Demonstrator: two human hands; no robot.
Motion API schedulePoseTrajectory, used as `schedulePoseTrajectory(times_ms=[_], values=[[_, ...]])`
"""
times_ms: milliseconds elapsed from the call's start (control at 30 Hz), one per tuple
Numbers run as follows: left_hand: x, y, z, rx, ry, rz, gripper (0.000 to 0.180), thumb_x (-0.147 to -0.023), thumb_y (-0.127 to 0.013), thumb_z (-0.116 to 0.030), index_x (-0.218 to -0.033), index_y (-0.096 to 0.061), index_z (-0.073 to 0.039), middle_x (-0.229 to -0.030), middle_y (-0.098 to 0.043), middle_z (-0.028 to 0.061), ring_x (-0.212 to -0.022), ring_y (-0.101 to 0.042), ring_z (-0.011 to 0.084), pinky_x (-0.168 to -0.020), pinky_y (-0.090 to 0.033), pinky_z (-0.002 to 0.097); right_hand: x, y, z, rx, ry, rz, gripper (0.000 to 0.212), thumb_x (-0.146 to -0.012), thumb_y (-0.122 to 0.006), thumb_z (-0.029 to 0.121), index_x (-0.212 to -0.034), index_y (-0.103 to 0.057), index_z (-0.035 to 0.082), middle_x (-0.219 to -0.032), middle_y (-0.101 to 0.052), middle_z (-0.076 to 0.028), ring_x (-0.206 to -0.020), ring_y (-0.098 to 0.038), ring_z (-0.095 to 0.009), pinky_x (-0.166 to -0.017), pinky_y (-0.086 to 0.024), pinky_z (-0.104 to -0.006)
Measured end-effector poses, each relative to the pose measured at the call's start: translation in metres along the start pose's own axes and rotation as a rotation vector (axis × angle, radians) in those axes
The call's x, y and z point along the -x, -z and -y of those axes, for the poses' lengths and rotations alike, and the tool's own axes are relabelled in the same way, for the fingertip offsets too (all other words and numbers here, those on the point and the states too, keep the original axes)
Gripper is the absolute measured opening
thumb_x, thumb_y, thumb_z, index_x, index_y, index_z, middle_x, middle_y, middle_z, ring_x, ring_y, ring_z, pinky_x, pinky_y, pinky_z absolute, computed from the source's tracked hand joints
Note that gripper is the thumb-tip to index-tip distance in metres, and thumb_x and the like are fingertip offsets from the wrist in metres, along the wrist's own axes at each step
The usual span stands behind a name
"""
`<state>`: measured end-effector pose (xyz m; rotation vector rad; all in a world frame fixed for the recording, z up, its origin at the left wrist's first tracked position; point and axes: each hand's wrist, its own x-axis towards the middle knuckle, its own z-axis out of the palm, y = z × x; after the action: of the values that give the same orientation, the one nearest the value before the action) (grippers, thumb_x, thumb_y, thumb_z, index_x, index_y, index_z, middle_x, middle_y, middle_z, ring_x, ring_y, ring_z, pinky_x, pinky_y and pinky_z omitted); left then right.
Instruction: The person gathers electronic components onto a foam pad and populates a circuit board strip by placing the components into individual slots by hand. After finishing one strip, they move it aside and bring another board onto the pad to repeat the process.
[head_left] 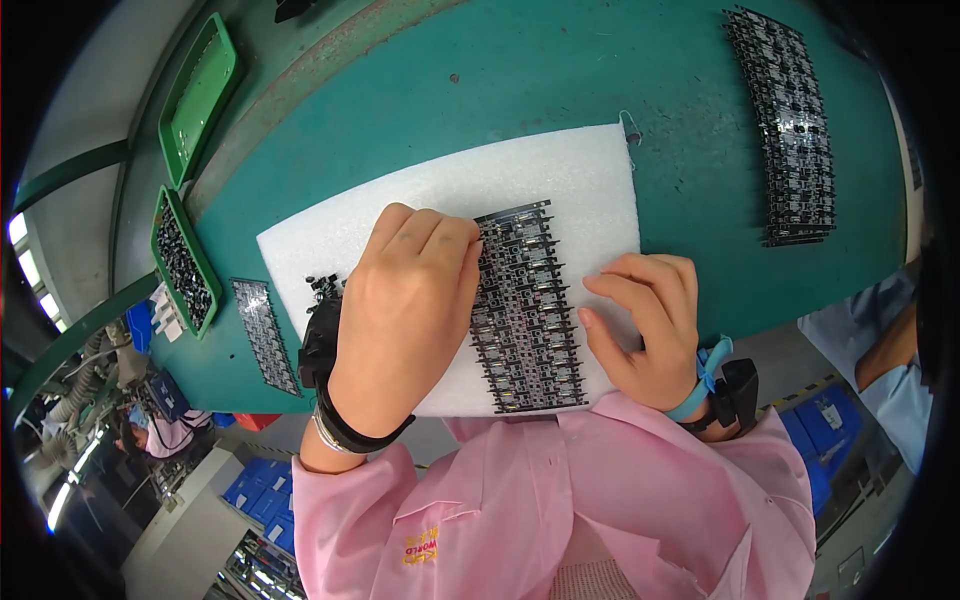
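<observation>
A black circuit board panel (525, 310), made of several rows of small identical boards, lies on a white foam sheet (600, 170). My left hand (400, 285) is over the panel's upper left edge, its fingertips pinched together. Whatever is between those fingertips is hidden from view. Just right of the panel rests my right hand (650, 325), its thumb and fingers apart and loosely curved, holding nothing. Some small black parts (322, 289) lie on the foam beside my left wrist.
On the green table (690, 120), a stack of board panels (785, 130) lies at the far right and a smaller panel (265, 335) at the left. A green tray of small black parts (183, 262) and another green tray (205, 95) stand farther left. Someone's blue sleeve (895, 400) shows at right.
</observation>
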<state>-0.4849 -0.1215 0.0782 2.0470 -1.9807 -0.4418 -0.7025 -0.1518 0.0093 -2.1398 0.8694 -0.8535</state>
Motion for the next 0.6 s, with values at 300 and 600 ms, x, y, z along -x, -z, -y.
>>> schedulePoseTrajectory(times_ms=[300, 600], values=[[0.011, 0.007, -0.001, 0.043, 0.102, -0.09, 0.014, -0.077, -0.074, -0.002, -0.089, -0.066, -0.002, -0.082, -0.064, 0.0101, -0.08, -0.059, 0.0287, -0.068, -0.049, 0.0378, -0.001, 0.001, 0.001, -0.004, -0.013, 0.003, 0.031, -0.071, -0.076, -0.001, -0.101, -0.068, 0.004, -0.105, -0.061, -0.011, -0.094, -0.055, -0.03, -0.081, -0.045, -0.0369], [0.125, 0.013, 0.014, 0.027, 0.583, -0.399, 0.019, -0.073, -0.081, -0.004, -0.086, -0.067, -0.004, -0.076, -0.06, 0.0039, -0.066, -0.049, 0.0161, -0.062, -0.041, 0.0279, -0.015, 0.019, 0.019, 0.019, -0.069, 0.05, 0.029, -0.072, -0.073, -0.007, -0.099, -0.067, 0.0, -0.1, -0.061, -0.014, -0.089, -0.057, -0.03, -0.077, -0.046, -0.0378]])
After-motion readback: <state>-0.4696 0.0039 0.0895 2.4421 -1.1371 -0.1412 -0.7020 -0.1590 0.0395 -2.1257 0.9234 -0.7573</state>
